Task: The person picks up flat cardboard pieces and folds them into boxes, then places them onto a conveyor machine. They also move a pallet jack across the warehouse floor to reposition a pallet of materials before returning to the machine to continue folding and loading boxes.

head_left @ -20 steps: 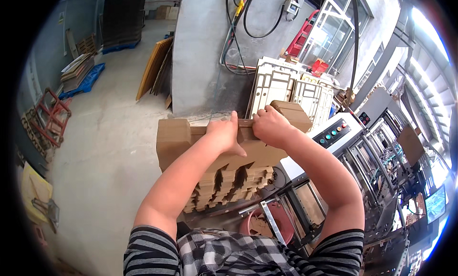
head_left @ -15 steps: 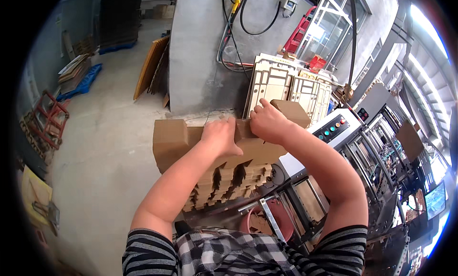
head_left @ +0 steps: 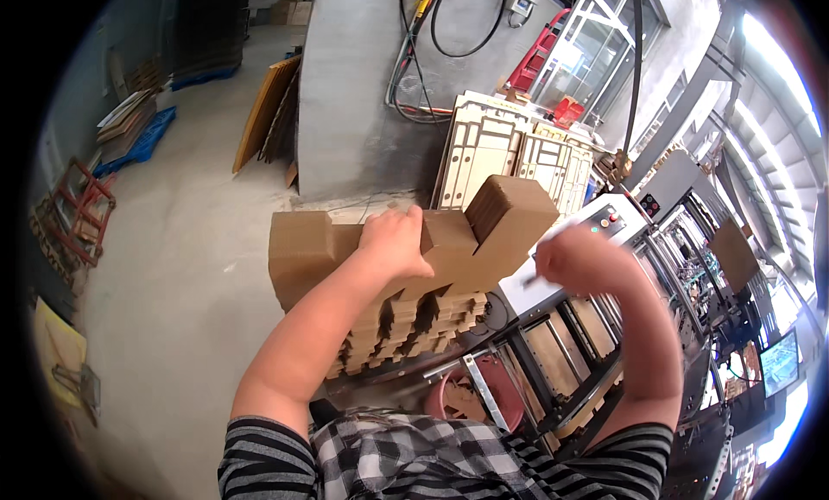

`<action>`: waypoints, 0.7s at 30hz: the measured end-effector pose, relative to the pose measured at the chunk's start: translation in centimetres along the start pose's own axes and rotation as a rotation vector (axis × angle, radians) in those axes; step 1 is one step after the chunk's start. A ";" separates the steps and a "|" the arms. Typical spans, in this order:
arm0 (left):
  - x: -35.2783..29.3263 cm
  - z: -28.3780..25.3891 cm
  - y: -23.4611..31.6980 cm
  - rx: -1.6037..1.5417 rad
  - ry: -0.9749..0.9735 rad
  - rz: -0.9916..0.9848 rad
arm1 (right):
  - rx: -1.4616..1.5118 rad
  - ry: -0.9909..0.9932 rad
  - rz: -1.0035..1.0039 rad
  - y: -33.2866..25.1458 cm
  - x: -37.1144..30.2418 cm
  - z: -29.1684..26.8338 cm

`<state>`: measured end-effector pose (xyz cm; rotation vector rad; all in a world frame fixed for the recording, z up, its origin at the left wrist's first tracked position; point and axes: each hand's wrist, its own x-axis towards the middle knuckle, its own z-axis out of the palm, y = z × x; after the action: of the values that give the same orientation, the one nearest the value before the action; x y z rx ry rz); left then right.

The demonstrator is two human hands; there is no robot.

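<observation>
A brown block of die-cut cardboard (head_left: 449, 245) with raised ends stands in front of me, on top of layered cardboard pieces (head_left: 406, 332) with jagged, notched edges. My left hand (head_left: 395, 243) grips the block's upper edge near its middle, thumb on the near face and fingers over the top. To the right of the block, apart from it, my right hand (head_left: 583, 260) is curled and blurred by motion. A small dark thing juts from its fingers, too smeared to name. Behind that hand is a machine's control panel (head_left: 611, 219) with coloured buttons.
A pink bucket (head_left: 511, 396) with cardboard scraps is below, beside the machine's metal rails (head_left: 553, 362). Patterned flat boards (head_left: 484, 146) lean near the grey wall (head_left: 354, 111). Left, on the concrete floor, are a blue pallet (head_left: 142, 142) with stacked sheets and a red metal frame (head_left: 82, 211).
My right hand has left the cardboard's top edge and swung right and down, in front of the control panel. My left hand keeps its grip. The block's right end now shows fully.
</observation>
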<state>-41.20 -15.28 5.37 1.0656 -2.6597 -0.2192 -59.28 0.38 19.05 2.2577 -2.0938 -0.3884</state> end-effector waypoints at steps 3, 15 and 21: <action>0.4 0.4 0.7 -0.013 0.030 0.034 | -0.158 -0.199 0.219 3.7 -0.9 11.2; 0.0 0.1 0.3 -0.033 0.011 -0.013 | 0.408 0.752 -0.015 -2.0 -0.4 5.2; 0.5 -0.2 1.1 -0.086 0.015 0.043 | 0.039 0.393 -0.193 -3.8 9.7 5.5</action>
<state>-42.22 -14.79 5.95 0.9785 -2.6316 -0.3134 -56.14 -8.04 11.44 2.3295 -1.7127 0.0904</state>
